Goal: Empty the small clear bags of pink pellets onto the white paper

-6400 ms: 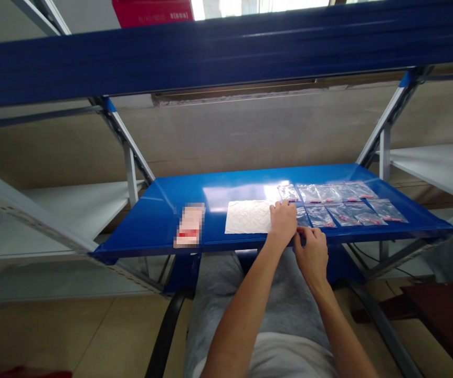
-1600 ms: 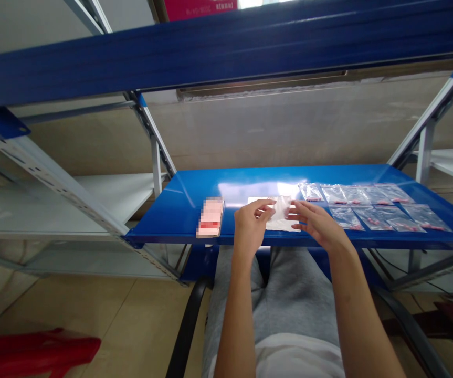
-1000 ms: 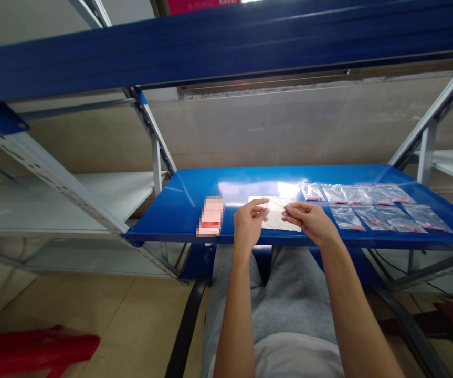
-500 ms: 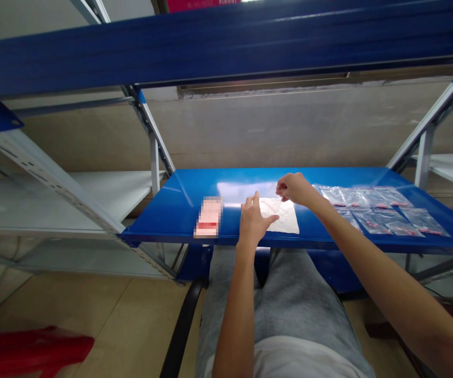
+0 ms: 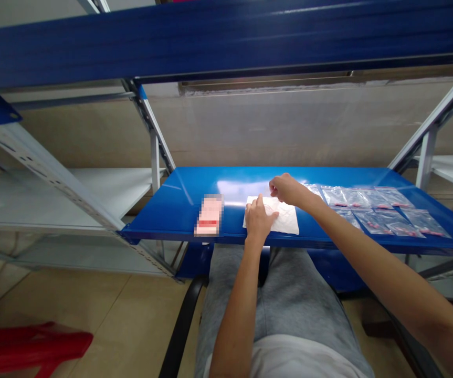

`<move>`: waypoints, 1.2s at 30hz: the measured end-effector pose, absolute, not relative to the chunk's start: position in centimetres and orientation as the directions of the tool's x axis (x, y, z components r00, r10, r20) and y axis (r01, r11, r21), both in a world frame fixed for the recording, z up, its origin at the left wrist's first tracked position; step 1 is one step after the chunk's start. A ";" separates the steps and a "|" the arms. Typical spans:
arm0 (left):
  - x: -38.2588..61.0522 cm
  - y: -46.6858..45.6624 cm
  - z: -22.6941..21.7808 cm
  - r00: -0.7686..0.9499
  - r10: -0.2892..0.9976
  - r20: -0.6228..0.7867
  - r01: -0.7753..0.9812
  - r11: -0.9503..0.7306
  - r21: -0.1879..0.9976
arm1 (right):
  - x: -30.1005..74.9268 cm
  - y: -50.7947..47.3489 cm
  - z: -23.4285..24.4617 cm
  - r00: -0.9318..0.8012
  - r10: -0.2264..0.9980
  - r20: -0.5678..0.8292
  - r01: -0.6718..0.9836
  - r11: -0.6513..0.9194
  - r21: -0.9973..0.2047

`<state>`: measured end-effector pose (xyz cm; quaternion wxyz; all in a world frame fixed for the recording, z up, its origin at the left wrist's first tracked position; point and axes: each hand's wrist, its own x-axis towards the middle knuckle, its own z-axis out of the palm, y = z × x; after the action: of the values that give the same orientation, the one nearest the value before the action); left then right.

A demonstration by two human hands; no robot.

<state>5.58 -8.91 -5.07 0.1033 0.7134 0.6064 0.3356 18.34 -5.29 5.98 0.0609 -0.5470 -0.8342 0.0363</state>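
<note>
A white sheet [image 5: 287,223] lies on the blue shelf [image 5: 179,205] in front of me. My left hand [image 5: 258,218] rests on the sheet's near left part with its fingers curled down and gripping it. My right hand [image 5: 285,188] is at the sheet's far edge, fingers pinched on a small clear bag [image 5: 269,207] that lies faintly visible over the sheet. To the right, several small clear bags with red bits [image 5: 371,207] lie flat in rows on the shelf.
A blurred pink flat object [image 5: 209,214] lies on the shelf left of the sheet. A blue beam [image 5: 210,42] crosses overhead and slanted grey uprights [image 5: 151,126] flank the shelf. My grey-trousered legs are under it. A red thing [image 5: 25,344] lies on the floor.
Earlier both hands held a clear bag above the sheet. My right hand then reached to the sheet's far edge, and my left hand has come down onto the sheet with fingers curled.
</note>
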 end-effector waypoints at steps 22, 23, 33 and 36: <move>5.4 -9.0 -5.2 -0.007 0.930 0.366 0.750 -0.238 0.618 | 20.5 -7.0 3.3 -0.182 0.974 0.133 0.769 0.225 -0.599; 5.4 -9.0 -5.2 -0.006 0.931 0.364 0.747 -0.238 0.621 | 20.6 -7.1 2.8 -0.173 0.974 0.146 0.763 0.226 -0.605; 5.3 -9.3 -4.8 0.003 0.932 0.361 0.749 -0.242 0.616 | 21.3 -9.3 -1.9 -0.112 0.989 0.101 0.625 0.149 -0.767; 5.3 -9.4 -4.8 0.000 0.934 0.358 0.751 -0.236 0.617 | 21.1 -9.9 -2.3 -0.064 0.980 0.187 0.585 0.189 -0.789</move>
<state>5.27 -9.36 -4.76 0.1250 0.6960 0.6051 0.3657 21.13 -9.94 -2.27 0.3672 -0.5773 -0.6778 0.2692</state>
